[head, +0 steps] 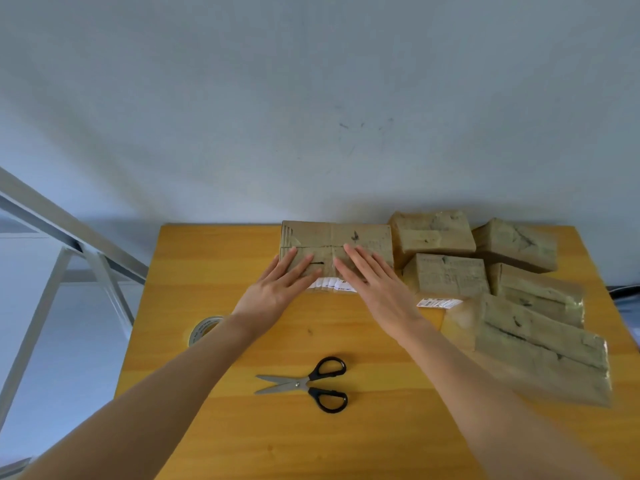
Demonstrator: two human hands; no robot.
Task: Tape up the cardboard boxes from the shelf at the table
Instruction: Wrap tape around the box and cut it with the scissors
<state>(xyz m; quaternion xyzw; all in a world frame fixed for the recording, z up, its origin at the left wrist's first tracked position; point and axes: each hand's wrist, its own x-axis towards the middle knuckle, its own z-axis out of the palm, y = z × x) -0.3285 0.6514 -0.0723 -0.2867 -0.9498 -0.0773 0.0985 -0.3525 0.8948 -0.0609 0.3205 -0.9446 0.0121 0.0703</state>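
Note:
A flat brown cardboard box (360, 237) lies at the far middle of the yellow table (214, 258), its top flaps closed along a centre seam. My left hand (280, 289) rests flat on the box's near left part with straight fingers. My right hand (374, 282) presses flat on the near right part, fingers straight and reaching the seam. A white label (329, 285) shows on the box's front side between my hands. A roll of clear tape (202, 329) lies on the table at the left, partly hidden by my left forearm.
Black-handled scissors (308, 384) lie open on the table near me. Several taped cardboard boxes (450, 275) crowd the right side of the table up to its edge. A metal frame (52, 237) stands left of the table. A grey wall (311, 98) rises behind.

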